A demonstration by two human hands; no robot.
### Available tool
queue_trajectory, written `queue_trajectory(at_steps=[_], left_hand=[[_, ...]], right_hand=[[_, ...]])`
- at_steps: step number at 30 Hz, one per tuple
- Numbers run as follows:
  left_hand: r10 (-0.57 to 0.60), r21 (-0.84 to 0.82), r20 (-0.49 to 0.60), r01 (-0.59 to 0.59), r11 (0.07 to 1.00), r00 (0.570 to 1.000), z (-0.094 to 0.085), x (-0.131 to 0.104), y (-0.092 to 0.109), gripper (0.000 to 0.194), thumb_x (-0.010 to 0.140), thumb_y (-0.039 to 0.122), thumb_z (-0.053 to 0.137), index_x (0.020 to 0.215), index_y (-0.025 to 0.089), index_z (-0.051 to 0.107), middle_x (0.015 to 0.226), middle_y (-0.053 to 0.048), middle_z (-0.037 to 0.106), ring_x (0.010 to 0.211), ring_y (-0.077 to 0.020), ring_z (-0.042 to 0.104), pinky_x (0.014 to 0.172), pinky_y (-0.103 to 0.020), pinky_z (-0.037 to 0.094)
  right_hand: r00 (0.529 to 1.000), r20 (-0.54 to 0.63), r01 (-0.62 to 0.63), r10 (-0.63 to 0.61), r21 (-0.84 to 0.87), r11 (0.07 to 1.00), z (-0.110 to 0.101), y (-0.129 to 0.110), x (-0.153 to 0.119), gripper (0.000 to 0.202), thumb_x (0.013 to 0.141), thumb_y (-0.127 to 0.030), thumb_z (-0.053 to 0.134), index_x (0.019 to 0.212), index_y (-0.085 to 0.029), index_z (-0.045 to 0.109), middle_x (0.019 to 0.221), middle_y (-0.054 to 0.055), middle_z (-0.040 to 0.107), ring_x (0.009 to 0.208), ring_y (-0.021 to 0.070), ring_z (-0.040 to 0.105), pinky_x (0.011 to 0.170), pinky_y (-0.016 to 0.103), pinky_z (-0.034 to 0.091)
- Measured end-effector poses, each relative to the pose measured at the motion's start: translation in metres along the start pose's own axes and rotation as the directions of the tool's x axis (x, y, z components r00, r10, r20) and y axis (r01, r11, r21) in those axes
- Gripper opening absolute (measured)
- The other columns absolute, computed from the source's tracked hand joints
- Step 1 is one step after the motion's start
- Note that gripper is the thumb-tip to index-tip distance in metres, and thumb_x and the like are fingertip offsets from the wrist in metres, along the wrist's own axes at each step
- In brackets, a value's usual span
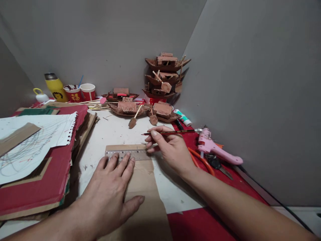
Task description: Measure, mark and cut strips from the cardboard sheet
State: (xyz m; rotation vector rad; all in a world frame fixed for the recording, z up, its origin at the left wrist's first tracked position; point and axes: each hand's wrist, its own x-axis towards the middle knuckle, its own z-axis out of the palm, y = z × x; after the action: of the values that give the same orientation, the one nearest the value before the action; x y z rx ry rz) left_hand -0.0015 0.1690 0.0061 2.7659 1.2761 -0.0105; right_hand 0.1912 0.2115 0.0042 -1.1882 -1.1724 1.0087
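My left hand lies flat with its fingers spread, fingertips pressing on a clear ruler. Under the ruler is a strip of brown cardboard, running toward me across the white sheet. A dark red pencil is held between the thumb and fingers of my right hand, its point facing left. The pencil lies nearly level above the cardboard, apart from it. The other fingers of that hand are by the ruler's right end, and I cannot tell whether they touch it.
Brown model boats are stacked at the back, with several more in front. A pink glue gun and orange-handled tool lie right. Stacked red cardboard with paper stands left. Cups and a yellow bottle stand behind.
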Motion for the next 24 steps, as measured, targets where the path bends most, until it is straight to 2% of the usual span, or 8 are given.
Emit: queue_trajectory(at_steps=[5,9,14,17,19,21,23,24], left_hand=[[0.011,0.028,0.002,-0.011,1.000,1.000,0.002,-0.011,0.003,0.072,0.090,0.055,0.043,0.146,0.011,0.038,0.150,-0.018,0.038,0.129,-0.0460,0.041,0.101,-0.063,0.033],[0.027,0.029,-0.010,-0.027,0.999,1.000,0.007,-0.019,0.009,0.075,0.091,0.060,0.039,0.146,0.010,0.038,0.149,-0.018,0.038,0.130,-0.0468,0.041,0.102,-0.064,0.033],[0.040,0.034,0.011,-0.041,0.999,0.999,0.009,-0.026,0.019,0.082,0.088,0.066,0.039,0.144,0.007,0.041,0.149,-0.023,0.036,0.129,-0.0494,0.041,0.104,-0.065,0.031],[0.044,0.033,0.054,-0.046,0.998,0.998,0.008,-0.027,0.023,0.081,0.086,0.064,0.044,0.144,0.007,0.041,0.149,-0.025,0.033,0.131,-0.0512,0.037,0.104,-0.066,0.032],[0.044,0.048,0.091,-0.048,0.998,0.995,0.008,-0.028,0.024,0.081,0.085,0.059,0.052,0.145,0.007,0.040,0.149,-0.026,0.032,0.132,-0.0526,0.035,0.102,-0.067,0.034],[0.041,0.054,0.102,-0.047,0.997,0.994,0.009,-0.028,0.025,0.081,0.083,0.057,0.055,0.146,0.008,0.039,0.149,-0.027,0.031,0.131,-0.0536,0.033,0.101,-0.067,0.036],[0.037,0.045,0.083,-0.040,0.998,0.996,0.011,-0.027,0.026,0.081,0.084,0.060,0.053,0.146,0.010,0.040,0.149,-0.026,0.030,0.132,-0.0536,0.032,0.100,-0.068,0.036],[0.033,0.046,0.082,-0.037,0.998,0.996,0.012,-0.026,0.026,0.080,0.084,0.061,0.052,0.145,0.011,0.040,0.149,-0.026,0.030,0.132,-0.0537,0.032,0.100,-0.068,0.036]], right_hand=[[0.998,0.064,-0.012,0.013,-0.015,1.000,0.000,-0.020,-0.022,0.030,0.084,-0.050,0.062,0.092,-0.021,0.063,0.082,0.004,0.067,0.072,0.0154,0.065,0.062,0.029,0.058],[0.991,0.122,-0.049,0.057,-0.061,0.997,-0.004,-0.027,-0.045,0.033,0.086,-0.052,0.059,0.096,-0.021,0.064,0.086,0.006,0.069,0.076,0.0164,0.067,0.066,0.030,0.059],[0.990,0.125,-0.060,0.069,-0.075,0.995,-0.006,-0.018,-0.061,0.033,0.089,-0.050,0.055,0.100,-0.020,0.064,0.088,0.006,0.069,0.073,0.0166,0.067,0.067,0.032,0.060],[0.991,0.132,0.049,-0.023,-0.200,0.979,-0.012,-0.007,-0.059,0.028,0.095,-0.044,0.049,0.104,-0.022,0.063,0.093,0.007,0.070,0.082,0.0193,0.069,0.077,0.036,0.059],[0.966,0.183,0.243,-0.184,-0.390,0.888,-0.018,-0.001,-0.053,0.025,0.097,-0.036,0.047,0.112,-0.022,0.062,0.107,0.009,0.070,0.100,0.0222,0.067,0.090,0.041,0.054],[0.902,0.298,0.431,-0.314,-0.561,0.707,-0.026,0.005,-0.045,0.027,0.097,-0.029,0.045,0.119,-0.021,0.060,0.117,0.012,0.068,0.112,0.0251,0.062,0.098,0.045,0.048],[0.855,0.400,0.518,-0.329,-0.663,0.541,-0.033,0.009,-0.037,0.031,0.097,-0.025,0.043,0.121,-0.017,0.060,0.114,0.015,0.069,0.109,0.0284,0.062,0.094,0.050,0.048],[0.850,0.430,0.527,-0.305,-0.700,0.483,-0.036,0.011,-0.033,0.032,0.096,-0.023,0.041,0.121,-0.015,0.060,0.111,0.016,0.070,0.106,0.0298,0.064,0.091,0.051,0.049]])
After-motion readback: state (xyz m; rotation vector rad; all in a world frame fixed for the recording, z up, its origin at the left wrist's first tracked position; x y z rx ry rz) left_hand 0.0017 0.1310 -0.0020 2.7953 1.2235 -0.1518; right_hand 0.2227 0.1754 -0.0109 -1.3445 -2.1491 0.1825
